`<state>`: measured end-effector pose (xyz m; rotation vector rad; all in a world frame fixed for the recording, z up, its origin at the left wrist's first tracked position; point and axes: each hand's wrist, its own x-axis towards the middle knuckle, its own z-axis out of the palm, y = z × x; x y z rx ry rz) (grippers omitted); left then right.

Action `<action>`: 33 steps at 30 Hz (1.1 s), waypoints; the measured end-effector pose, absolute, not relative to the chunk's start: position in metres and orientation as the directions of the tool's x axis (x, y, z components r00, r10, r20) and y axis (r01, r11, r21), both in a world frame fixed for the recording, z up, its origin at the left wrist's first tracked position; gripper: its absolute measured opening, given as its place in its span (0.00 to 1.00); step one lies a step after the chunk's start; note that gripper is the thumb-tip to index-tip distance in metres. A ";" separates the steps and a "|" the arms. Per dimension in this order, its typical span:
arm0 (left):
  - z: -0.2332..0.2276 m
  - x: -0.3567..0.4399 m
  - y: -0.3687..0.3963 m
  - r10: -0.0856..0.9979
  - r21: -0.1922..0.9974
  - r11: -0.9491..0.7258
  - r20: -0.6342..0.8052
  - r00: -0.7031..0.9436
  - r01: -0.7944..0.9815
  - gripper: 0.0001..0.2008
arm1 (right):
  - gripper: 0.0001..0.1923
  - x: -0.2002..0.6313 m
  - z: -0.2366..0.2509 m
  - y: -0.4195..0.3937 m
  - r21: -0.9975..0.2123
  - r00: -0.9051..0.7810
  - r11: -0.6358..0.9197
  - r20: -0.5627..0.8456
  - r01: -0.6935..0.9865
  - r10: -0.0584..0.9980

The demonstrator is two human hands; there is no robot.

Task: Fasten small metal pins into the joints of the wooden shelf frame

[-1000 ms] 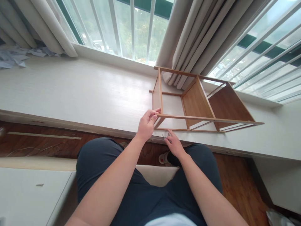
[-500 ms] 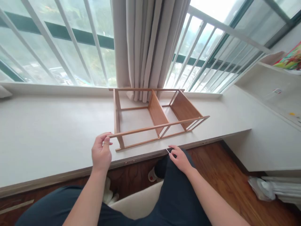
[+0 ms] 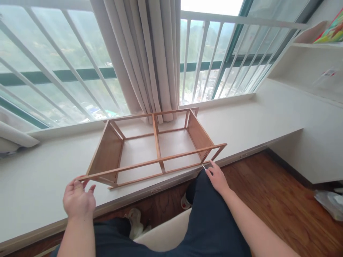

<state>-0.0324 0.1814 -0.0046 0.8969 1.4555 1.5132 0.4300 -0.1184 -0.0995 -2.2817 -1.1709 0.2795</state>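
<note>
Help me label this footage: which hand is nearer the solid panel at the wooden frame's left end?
Left. The left hand touches the front rail beside that panel; the right hand is by the opposite end.

Smooth wood of the shelf unit [image 3: 105, 153], matt cloth of the curtain [image 3: 139, 64], glossy wood-grained floor [image 3: 268, 200].

The left hand [image 3: 79, 200] grips with bent fingers [image 3: 69, 188], forearm [image 3: 78, 235] upright below it; the right hand [image 3: 217, 179] pinches, one finger [image 3: 213, 165] extended, forearm [image 3: 253, 219] slanting behind.
</note>
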 end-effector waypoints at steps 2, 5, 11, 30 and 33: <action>0.001 -0.047 0.184 0.915 0.995 0.058 -0.083 -0.394 -0.077 0.02 | 0.19 0.435 -0.100 -0.115 -0.559 0.563 -0.464 0.007 0.687 0.826; 0.008 -0.071 0.186 0.917 0.994 0.106 -0.108 -0.384 -0.026 0.01 | 0.19 0.440 -0.098 -0.113 -0.547 0.481 -0.433 -0.061 0.717 0.874; 0.019 -0.106 0.187 0.888 0.977 0.190 -0.129 -0.442 0.096 0.04 | 0.18 0.442 -0.094 -0.104 -0.638 0.319 -0.262 -0.027 0.724 0.947; -0.018 -0.178 0.066 0.978 0.355 0.195 -0.139 -0.154 0.914 0.18 | 0.13 0.434 -0.106 -0.073 -0.821 0.297 -0.111 0.074 0.560 0.952; -0.019 -0.169 0.016 0.997 0.243 0.078 -0.044 -0.069 0.967 0.22 | 0.15 0.440 -0.106 -0.078 -0.781 0.308 -0.175 0.023 0.599 0.951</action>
